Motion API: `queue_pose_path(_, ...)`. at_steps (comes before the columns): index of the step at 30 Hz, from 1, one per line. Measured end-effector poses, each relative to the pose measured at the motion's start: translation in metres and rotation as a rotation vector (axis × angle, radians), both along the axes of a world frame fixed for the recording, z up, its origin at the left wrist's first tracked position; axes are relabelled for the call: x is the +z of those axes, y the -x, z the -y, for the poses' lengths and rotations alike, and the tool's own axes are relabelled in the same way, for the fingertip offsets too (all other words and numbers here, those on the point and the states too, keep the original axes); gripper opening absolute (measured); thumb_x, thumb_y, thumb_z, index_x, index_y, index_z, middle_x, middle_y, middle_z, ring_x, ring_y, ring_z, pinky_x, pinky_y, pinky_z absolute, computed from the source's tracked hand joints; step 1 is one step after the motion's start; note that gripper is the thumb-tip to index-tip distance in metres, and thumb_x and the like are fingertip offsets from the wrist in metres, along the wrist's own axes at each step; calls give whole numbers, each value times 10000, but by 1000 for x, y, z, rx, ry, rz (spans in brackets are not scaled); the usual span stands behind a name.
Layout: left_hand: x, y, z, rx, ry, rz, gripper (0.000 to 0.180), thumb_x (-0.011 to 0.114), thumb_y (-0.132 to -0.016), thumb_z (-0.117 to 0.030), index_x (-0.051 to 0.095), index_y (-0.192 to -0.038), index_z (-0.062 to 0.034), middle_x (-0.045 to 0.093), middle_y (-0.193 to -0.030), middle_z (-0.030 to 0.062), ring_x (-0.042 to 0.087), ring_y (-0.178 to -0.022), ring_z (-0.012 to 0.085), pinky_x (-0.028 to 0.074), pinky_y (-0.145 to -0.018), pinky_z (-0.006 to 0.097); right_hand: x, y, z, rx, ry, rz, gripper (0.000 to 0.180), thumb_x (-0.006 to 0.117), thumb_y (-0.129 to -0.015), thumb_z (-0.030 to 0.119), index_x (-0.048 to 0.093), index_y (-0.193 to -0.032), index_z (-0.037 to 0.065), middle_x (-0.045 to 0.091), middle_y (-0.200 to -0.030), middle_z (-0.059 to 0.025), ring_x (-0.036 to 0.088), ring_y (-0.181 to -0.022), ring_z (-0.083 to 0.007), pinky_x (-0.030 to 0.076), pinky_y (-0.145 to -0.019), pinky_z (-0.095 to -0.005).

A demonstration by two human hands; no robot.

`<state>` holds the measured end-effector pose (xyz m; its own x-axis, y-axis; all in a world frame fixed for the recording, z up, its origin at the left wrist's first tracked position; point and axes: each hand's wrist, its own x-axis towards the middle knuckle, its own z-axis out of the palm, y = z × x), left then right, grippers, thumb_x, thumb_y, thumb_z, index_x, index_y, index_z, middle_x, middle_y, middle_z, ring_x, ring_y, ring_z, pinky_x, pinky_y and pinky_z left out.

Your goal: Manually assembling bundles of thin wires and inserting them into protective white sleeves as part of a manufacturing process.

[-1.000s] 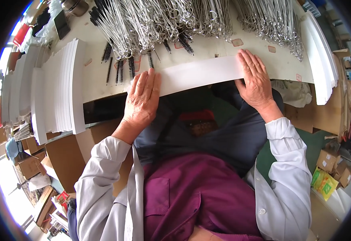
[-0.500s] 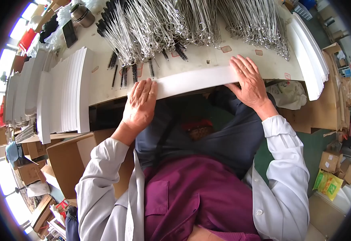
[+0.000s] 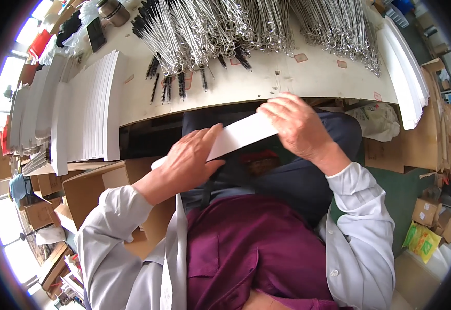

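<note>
A long white cardboard strip (image 3: 238,134) is lifted off the table and held tilted above my lap. My left hand (image 3: 189,160) grips its lower left end and my right hand (image 3: 295,124) grips its upper right end. Just beyond my hands is the front edge of the white table (image 3: 287,82). Several thin wire brushes with black bristle tips (image 3: 204,36) lie in a dense heap across the table's far part.
A stack of white cardboard strips (image 3: 88,111) lies at the table's left, another stack (image 3: 403,72) at its right end. Brown cardboard boxes (image 3: 88,183) stand on the floor at my left, more boxes and a yellow packet (image 3: 421,240) at my right.
The strip lay flat along the table's front edge under both hands; now both hands have pulled it off the table toward my lap, tilted, left end lower.
</note>
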<state>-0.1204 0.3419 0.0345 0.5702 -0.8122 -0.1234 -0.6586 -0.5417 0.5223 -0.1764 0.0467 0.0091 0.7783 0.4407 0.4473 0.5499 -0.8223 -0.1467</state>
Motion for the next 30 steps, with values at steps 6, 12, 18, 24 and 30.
queue_pose_path(6,-26,-2,41,138,91,-27,579,842,-790,-247,571,-1232,10,689,-1078,233,687,-988,408,554,-858,472,-2,0,-39,35,-45,13,369,656,-876,131,688,-1210,-23,689,-1211,-151,611,-1230,-319,456,-1117,-480)
queue_pose_path(12,-32,5,25,317,30,-22,539,878,-750,-267,580,-1120,-12,710,-941,217,718,-889,414,584,-771,461,-18,34,-25,-246,-439,48,410,804,-845,88,678,-1225,1,699,-1077,-146,686,-957,-317,572,-839,-404)
queue_pose_path(18,-34,16,28,327,22,-82,582,886,-747,-261,568,-1164,-8,717,-953,226,726,-887,413,590,-757,468,-45,45,-59,-235,-609,-15,401,804,-872,88,674,-1231,-34,726,-998,-152,723,-831,-292,597,-706,-372)
queue_pose_path(24,-42,30,28,306,118,-74,690,891,-753,-246,529,-1295,-19,720,-1009,235,734,-911,416,605,-767,454,-48,49,-77,-248,-830,-163,292,769,-922,97,690,-1161,-50,723,-877,-158,729,-750,-274,569,-652,-351)
queue_pose_path(30,-49,35,36,335,160,-182,720,867,-772,-232,492,-1370,-93,724,-1046,234,738,-933,407,608,-774,448,-52,55,-80,-271,-1082,-533,136,696,-982,91,726,-996,-41,712,-827,-154,710,-725,-252,533,-641,-341)
